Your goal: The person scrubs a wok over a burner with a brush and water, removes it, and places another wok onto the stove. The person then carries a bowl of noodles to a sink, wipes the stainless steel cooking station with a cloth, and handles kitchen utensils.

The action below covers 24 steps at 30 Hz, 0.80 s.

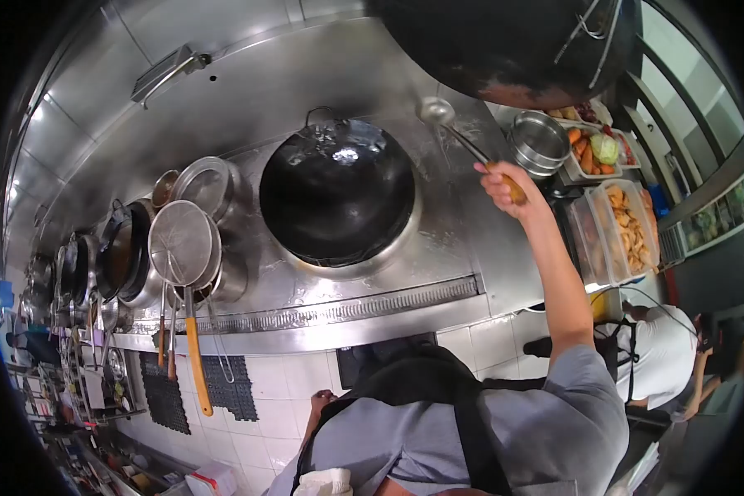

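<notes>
My right hand (508,188) is closed around the wooden handle of a metal ladle (466,143). The ladle's bowl hangs at the upper right of a black wok (336,194), apart from it. The wok sits on the steel stove, dark and shiny inside, with a loop handle at its far side. My left hand (321,402) is low beside my dark apron (405,376), away from the stove. It looks small and is partly hidden, so its fingers cannot be made out clearly.
Left of the wok, a wire strainer (180,244) rests on pots, its wooden handle jutting past the stove edge. Stacked metal rings (540,142), a box of fried pieces (628,227) and a vegetable tray (591,153) stand right. A large wok (504,50) looms above. A person (661,355) bends at right.
</notes>
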Tool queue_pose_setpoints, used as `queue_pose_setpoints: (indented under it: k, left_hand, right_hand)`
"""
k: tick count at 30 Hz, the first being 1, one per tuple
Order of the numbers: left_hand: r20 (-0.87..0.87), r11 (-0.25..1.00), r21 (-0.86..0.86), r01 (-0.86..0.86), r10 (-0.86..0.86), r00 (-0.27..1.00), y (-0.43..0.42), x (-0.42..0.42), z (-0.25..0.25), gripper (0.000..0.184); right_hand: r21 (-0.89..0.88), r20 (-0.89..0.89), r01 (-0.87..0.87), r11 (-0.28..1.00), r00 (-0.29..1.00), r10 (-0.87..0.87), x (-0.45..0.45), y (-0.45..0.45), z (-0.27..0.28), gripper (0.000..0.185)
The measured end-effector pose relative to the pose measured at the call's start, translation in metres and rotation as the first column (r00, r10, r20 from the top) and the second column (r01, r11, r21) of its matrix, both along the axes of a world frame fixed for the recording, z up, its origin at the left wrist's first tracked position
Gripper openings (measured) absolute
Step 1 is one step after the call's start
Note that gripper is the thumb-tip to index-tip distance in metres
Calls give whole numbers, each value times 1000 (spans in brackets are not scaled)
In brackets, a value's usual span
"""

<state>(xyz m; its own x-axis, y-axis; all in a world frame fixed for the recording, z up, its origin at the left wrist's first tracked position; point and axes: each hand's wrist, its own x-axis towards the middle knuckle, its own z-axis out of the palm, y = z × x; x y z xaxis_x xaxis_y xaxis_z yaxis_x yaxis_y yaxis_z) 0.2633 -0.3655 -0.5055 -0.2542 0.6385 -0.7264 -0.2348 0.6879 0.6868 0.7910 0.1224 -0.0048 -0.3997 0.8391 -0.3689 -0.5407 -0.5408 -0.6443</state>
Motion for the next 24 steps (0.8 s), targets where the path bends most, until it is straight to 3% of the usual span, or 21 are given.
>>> queue_pose_setpoints:
  k: [1,2,3,5,10,13,14,17,20,24]
  left_hand:
    - [95,997,-23,-71,73,993,11,1,0,7]
    - [132,997,21,-71,67,989,26,10,52,5]
    - [90,999,-43,-31,35,995,43,18,64,7]
    - [13,984,-173,35,-33,999,57,29,71,10]
    - [52,965,-209,160,-153,987,66,54,73,12]
    - [102,986,-97,133,-124,987,49,56,41,14]
    - [4,967,-95,238,-239,971,49,58,50,16]
    - [36,978,-98,184,-181,983,41,52,46,16]
    - [-73,963,-83,258,-264,962,40,40,51,13]
    - [26,978,-203,47,-43,999,42,18,60,11]
  right_hand:
    - [-37,-17,8,999,1000,-9,17,-15,-5,26]
    - [-74,-34,14,997,999,-17,34,-29,-10,27]
    - [-113,-51,20,993,998,-25,49,-45,-16,28]
    - [-187,-34,82,979,995,-90,72,-77,-21,27]
    - [-311,-76,133,941,984,-164,108,-126,-38,27]
    - [-310,135,196,930,978,-161,109,-125,-44,23]
    - [-284,203,199,938,969,-144,109,-121,-50,21]
    - [-214,375,191,958,922,-101,106,-91,-66,16]
    - [-133,479,174,976,873,-90,96,-51,-72,13]
    - [14,656,108,994,749,-91,68,-16,-84,10]
